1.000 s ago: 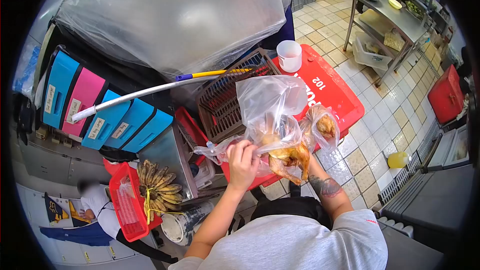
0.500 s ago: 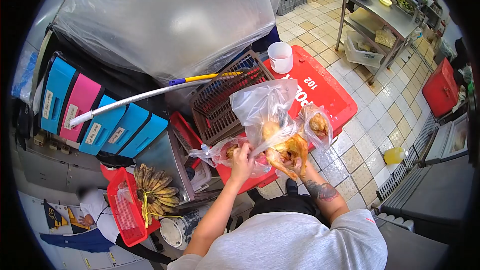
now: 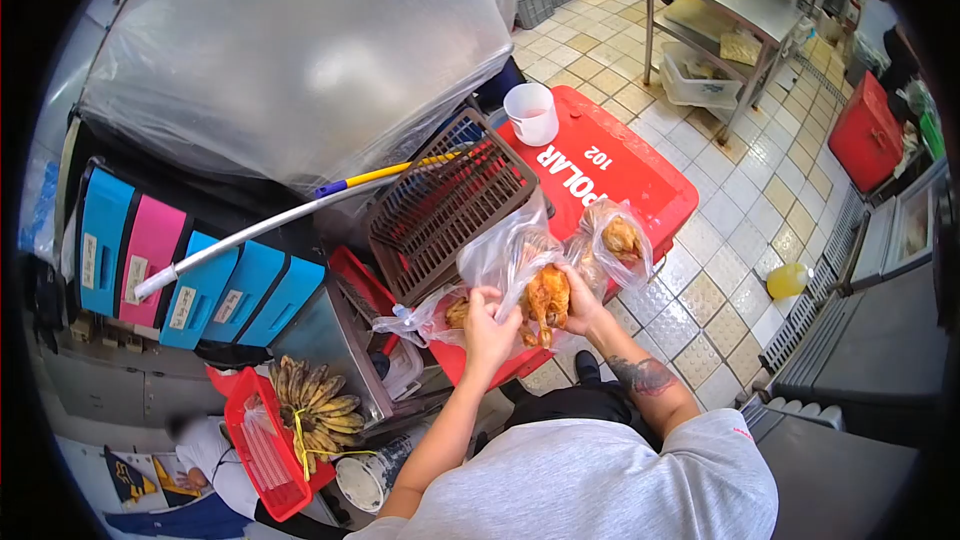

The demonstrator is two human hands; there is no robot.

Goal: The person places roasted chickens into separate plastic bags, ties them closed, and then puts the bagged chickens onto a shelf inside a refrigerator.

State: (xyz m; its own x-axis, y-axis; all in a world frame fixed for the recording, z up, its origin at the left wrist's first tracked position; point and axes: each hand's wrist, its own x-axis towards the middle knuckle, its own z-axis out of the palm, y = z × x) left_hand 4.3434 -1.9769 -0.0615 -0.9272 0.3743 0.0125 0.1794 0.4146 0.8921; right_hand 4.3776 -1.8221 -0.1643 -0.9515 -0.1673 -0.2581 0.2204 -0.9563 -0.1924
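A golden-brown roast chicken point(image 3: 546, 302) is partly inside a clear plastic bag point(image 3: 490, 255), its leg ends sticking out toward me. My right hand point(image 3: 582, 308) grips the chicken from its right side. On the left, my left hand point(image 3: 490, 332) is closed on the edge of the bag. Beyond my right hand, another bagged chicken point(image 3: 622, 238) lies on the red cooler box point(image 3: 655, 180). A further clear bag with browned meat point(image 3: 456, 314) sits just left of my left hand, partly covered by it.
On the cooler stands a white plastic tub point(image 3: 531, 115). A brown slatted crate point(image 3: 450, 210) leans behind the bags, with a long pole point(image 3: 270, 217) across it. Bananas point(image 3: 320, 405) and a red basket point(image 3: 262, 450) are at lower left, near another person point(image 3: 215, 460).
The chicken has turned upright, with its legs now pointing down, and sits more within the bag. My right hand has shifted from beneath it to its side. The view has moved slightly.
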